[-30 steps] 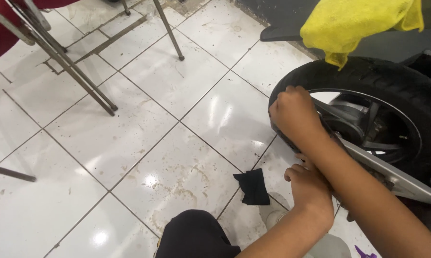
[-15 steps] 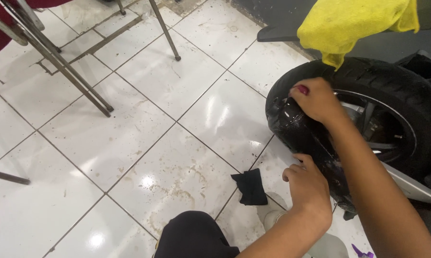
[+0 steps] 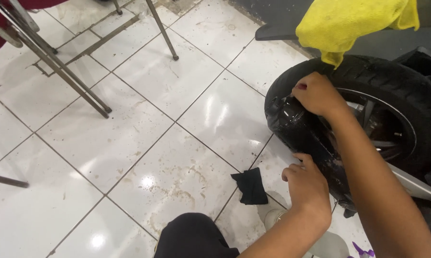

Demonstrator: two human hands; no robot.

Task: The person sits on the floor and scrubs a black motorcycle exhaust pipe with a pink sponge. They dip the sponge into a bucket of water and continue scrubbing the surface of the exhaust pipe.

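Right hand [image 3: 317, 93] has moved up the tyre [image 3: 292, 119] since a second ago, from the rim area to the tread at about 10 o'clock; fingers curled, pinching something small and reddish against the wet rubber. Left hand [image 3: 307, 184] stays low near 7 o'clock, loosely cupped, holding nothing I can see. Black rag [image 3: 250, 186] lies on the tile floor [image 3: 129, 143]. Yellow cloth [image 3: 354, 24] at the wheel's 12 o'clock. No containers visible.

We press our right hand [image 3: 316, 93] against the black tyre [image 3: 392, 83], upper sidewall. Our left hand [image 3: 307, 184] hovers beside the tyre's lower edge. A black cloth [image 3: 250, 185] lies on the tiled floor [image 3: 177, 119] near the tyre; a yellow cloth [image 3: 354, 21] hangs above it.
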